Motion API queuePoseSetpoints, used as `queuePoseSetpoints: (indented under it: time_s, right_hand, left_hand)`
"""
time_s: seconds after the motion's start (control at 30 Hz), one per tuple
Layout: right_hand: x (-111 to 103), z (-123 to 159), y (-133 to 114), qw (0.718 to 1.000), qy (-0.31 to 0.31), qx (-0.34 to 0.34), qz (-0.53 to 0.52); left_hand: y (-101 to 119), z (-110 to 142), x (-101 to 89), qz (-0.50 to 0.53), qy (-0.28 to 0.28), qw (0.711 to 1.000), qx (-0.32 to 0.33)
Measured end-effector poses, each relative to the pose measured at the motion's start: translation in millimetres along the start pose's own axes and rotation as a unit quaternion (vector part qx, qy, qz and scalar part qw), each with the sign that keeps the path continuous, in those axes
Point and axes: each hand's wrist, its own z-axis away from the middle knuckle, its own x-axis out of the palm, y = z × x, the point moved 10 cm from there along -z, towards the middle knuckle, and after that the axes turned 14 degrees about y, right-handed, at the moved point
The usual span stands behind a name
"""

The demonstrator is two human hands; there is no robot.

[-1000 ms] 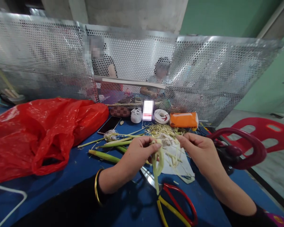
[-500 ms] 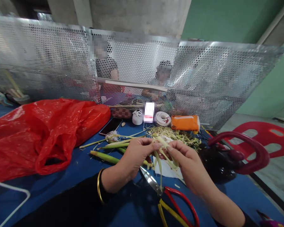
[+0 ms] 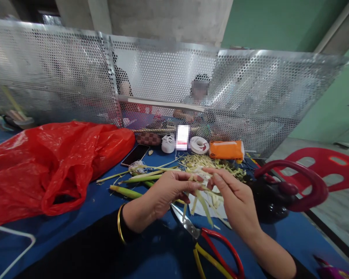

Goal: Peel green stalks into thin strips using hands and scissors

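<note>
My left hand (image 3: 164, 192) pinches pale green plant strips (image 3: 203, 206) between thumb and fingers, and their loose ends dangle below it. Close by on the right, my right hand (image 3: 239, 199) has its thumb and fingers closed at the upper part of the same strips. Exactly what its fingertips grip is partly hidden. Under the hands lie open scissors (image 3: 193, 229) with one red and one yellow handle. Green stalks (image 3: 126, 192) rest left of my left hand. Beyond my fingers is a heap of chopped plant shreds (image 3: 221, 166), with white paper (image 3: 202, 209) partly beneath the strips.
A red plastic bag (image 3: 66, 155) covers the table's left. Along the back are a phone (image 3: 136, 155), a white thread spool (image 3: 199, 145) and an orange packet (image 3: 227, 150). A dark kettle (image 3: 269, 201) stands right. Behind a perforated metal screen (image 3: 163, 69) a person is visible.
My right hand has turned and its fingers have risen slightly at the strips. The hanging strips have shifted and spread. Behind the screen, one person has moved left.
</note>
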Motion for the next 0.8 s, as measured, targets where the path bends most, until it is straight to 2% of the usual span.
queuePoseSetpoints:
  time_s: [0.1, 0.23, 0.37, 0.47, 0.8]
  right_hand:
    - [-3.9, -0.9, -11.4, 0.998, 0.005, -0.056, 0.016]
    - [-9.6, -3.2, -25.2, 0.990, 0.019, -0.129, 0.053]
    - [-9.9, 1.3, -47.7, 0.961, 0.026, -0.252, 0.110]
    - [-6.3, 7.3, -58.3, 0.936, 0.026, -0.317, 0.149]
    - [1.7, 18.2, -71.2, 0.907, 0.028, -0.374, 0.191]
  left_hand:
    - [0.5, 0.3, 1.7, -0.001, -0.019, 1.000, 0.000]
    - [5.1, -1.2, -1.9, -0.012, -0.004, 1.000, 0.026]
    - [11.6, -0.4, -3.7, -0.014, 0.011, 0.998, 0.056]
    - [15.0, 0.9, -4.1, -0.019, 0.024, 0.997, 0.066]
    - [14.6, 0.3, -4.2, -0.021, 0.041, 0.996, 0.080]
